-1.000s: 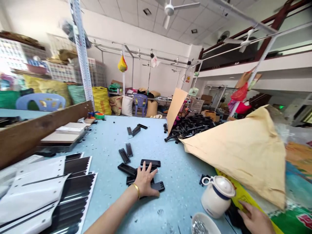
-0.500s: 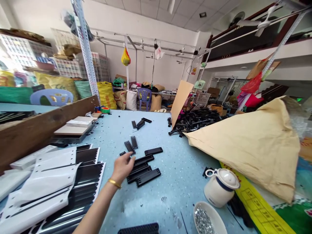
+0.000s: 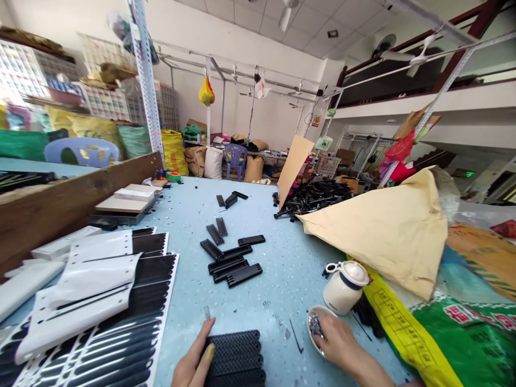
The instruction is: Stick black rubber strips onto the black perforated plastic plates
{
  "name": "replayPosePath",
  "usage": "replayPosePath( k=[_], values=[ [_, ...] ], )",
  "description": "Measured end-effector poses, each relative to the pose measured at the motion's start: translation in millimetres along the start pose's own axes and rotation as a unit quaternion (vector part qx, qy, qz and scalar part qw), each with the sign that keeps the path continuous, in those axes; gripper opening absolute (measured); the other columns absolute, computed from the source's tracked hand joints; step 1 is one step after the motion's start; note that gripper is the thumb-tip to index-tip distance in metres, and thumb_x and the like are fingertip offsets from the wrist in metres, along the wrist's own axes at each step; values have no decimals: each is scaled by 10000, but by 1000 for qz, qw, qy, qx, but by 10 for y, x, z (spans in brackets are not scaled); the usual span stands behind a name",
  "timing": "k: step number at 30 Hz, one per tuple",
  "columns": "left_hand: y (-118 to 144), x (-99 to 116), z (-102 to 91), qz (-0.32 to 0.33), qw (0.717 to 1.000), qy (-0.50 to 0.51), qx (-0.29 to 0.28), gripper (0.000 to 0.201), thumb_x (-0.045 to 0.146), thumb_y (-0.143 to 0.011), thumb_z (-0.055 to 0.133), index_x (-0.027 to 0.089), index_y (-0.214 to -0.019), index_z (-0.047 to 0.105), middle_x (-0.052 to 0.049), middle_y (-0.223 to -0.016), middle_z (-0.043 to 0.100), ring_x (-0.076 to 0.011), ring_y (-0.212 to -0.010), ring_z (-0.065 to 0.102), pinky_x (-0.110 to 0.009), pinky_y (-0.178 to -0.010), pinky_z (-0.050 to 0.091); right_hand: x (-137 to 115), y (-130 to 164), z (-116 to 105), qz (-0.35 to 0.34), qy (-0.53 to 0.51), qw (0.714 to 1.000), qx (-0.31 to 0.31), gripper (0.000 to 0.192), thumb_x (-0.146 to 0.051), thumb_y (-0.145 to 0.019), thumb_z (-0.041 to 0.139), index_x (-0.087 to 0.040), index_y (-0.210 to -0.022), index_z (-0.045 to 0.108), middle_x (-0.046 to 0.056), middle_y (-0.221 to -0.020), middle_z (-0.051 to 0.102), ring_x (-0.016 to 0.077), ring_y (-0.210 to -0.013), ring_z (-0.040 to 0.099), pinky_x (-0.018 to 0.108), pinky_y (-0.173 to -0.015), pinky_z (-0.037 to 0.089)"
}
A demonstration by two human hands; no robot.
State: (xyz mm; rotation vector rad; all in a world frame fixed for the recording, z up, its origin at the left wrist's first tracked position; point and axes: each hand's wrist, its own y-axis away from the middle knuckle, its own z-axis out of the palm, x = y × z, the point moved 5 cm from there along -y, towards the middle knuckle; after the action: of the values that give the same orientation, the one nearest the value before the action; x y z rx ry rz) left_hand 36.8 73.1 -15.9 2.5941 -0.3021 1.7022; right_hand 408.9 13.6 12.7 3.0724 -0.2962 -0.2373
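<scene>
At the near edge, my left hand [image 3: 195, 360] lies against the left ends of several black textured strips [image 3: 236, 357] set side by side. Its thumb, yellowish at the tip, touches the strips, and its forefinger stretches forward, apart from the thumb. A small clear sliver [image 3: 207, 312] shows just beyond that fingertip. My right hand [image 3: 338, 344] reaches into a white bowl [image 3: 310, 336], its bent fingers closed among small silver metal pieces [image 3: 315, 325]; the fingertips are partly hidden. Farther forward lie several smooth black slotted plates [image 3: 244, 274] in a loose group.
White sheets backing black strips [image 3: 121, 333] cover the left side, beside a wooden board [image 3: 80, 183]. A lidded white mug [image 3: 344, 287] stands behind the bowl. Tan paper [image 3: 379, 231] and a black heap [image 3: 318, 196] lie on the right. A thin black strip [image 3: 296, 336] rests near the bowl.
My left hand has drawn back from the black slotted plates to the textured strips at the near edge. My right hand has come into view at the bowl. The view has tilted down.
</scene>
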Motion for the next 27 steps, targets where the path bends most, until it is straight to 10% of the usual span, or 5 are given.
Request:
replayPosePath(
  k=[10,27],
  values=[
    [75,278,132,-1,999,36,25,598,511,-927,362,122,-1352,522,-108,-1410,533,-250,-1328,458,-385,-1140,320,141,-6,112,43,6,998,-34,157,-137,-789,550,-154,-783,706,97,-825,715,231,-829,637,295,-758,439],
    [58,258,149,12,998,21,56,600,515,-950,312,100,-1319,539,-141,-1368,571,-270,-1289,505,-426,-1116,363,304,72,179,-10,0,993,113,267,-85,-830,453,-149,-700,678,102,-748,639,225,-722,610,313,-687,446]
  ],
)
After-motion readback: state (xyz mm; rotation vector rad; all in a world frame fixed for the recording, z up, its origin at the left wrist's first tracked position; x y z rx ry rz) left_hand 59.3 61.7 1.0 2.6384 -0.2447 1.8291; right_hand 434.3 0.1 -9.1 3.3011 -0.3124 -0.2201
